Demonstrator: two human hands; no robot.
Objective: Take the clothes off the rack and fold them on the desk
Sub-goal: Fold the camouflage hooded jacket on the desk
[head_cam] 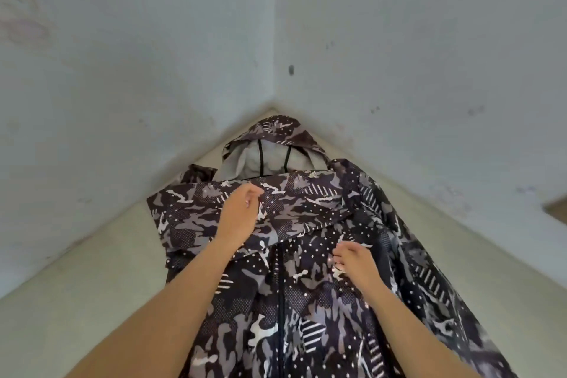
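The jacket (306, 310) is off the rack and lying zip-up on the counter (92, 285) in the corner, folding barely started. The left hand (241, 212) pinches the sleeve (294, 202) laid across the chest, and the right hand (352, 264) rests just right of the zip (280, 301), fingers loosely bent, gripping nothing I can see. The rack's out of shot and the jacket's near end is cut off, so no clue if more clothes are waiting.

A pale desk (92, 270) set in the wall corner (274, 40) carries a camouflage hooded jacket (306, 301), seemingly front-up.
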